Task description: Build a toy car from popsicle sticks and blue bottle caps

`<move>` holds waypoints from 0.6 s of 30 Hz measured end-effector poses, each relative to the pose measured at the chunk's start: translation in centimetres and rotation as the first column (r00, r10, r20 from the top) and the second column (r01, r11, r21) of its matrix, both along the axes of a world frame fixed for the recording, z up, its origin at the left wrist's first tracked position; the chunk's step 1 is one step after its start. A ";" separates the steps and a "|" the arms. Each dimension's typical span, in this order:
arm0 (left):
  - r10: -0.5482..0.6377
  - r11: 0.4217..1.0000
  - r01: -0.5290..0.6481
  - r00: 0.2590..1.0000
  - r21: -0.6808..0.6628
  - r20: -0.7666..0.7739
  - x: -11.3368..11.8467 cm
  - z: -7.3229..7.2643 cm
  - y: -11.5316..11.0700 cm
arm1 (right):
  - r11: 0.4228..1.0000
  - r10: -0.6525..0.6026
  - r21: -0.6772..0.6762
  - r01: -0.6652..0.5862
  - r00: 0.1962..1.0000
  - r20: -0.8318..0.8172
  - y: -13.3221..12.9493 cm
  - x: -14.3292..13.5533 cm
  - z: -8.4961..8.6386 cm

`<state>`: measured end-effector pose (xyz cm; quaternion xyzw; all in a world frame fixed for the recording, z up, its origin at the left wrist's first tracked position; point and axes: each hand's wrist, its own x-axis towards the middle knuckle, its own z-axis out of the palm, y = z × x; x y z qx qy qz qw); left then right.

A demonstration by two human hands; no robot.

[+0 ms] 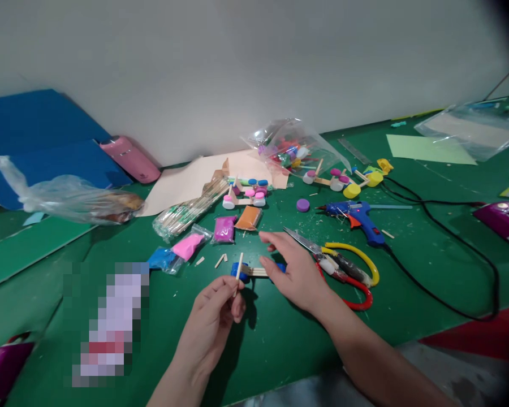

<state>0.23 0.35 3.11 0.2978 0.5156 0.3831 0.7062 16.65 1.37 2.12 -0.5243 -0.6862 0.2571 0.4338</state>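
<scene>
My left hand [214, 308] pinches a short wooden stick [240, 263] that points upward. Just beyond it on the green table [280, 356] lies a small assembly of pale sticks [259, 272] with a blue round piece [246, 272] at its left end; more blue shows at the right end. My right hand [299, 274] hovers over that right end with thumb and fingers apart, partly covering it. Whether the right hand touches the assembly, I cannot tell. Scissors [367, 282] with yellow and red handles rest beside my right hand.
A blue glue gun [367, 223] lies at the right, its black cord [424, 291] looping across the table. Farther back are stick-and-cap models [244, 198], a purple cap [302, 205], bagged sticks [190, 209] and coloured packets [224, 229]. A pink bottle [129, 159] stands back left.
</scene>
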 end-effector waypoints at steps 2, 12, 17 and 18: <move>0.001 1.000 -0.001 1.000 0.001 0.002 0.0 0.2 -0.1 | 0.995 -0.096 0.033 0.097 0.995 -0.039 -0.2 1.1 0.6; -0.077 0.996 0.077 0.997 0.050 -0.001 0.4 0.1 -1.9 | 0.880 -0.407 -0.128 0.457 0.865 0.292 -5.2 10.4 -1.6; -0.125 0.990 0.127 0.991 0.055 -0.043 1.7 -0.3 -3.2 | 0.934 -0.159 -0.180 0.309 0.809 0.566 -7.2 10.4 -2.7; -0.123 0.991 0.125 0.991 0.047 -0.044 2.0 -0.4 -3.5 | 0.930 -0.159 -0.173 0.325 0.778 0.608 -7.1 10.3 -2.8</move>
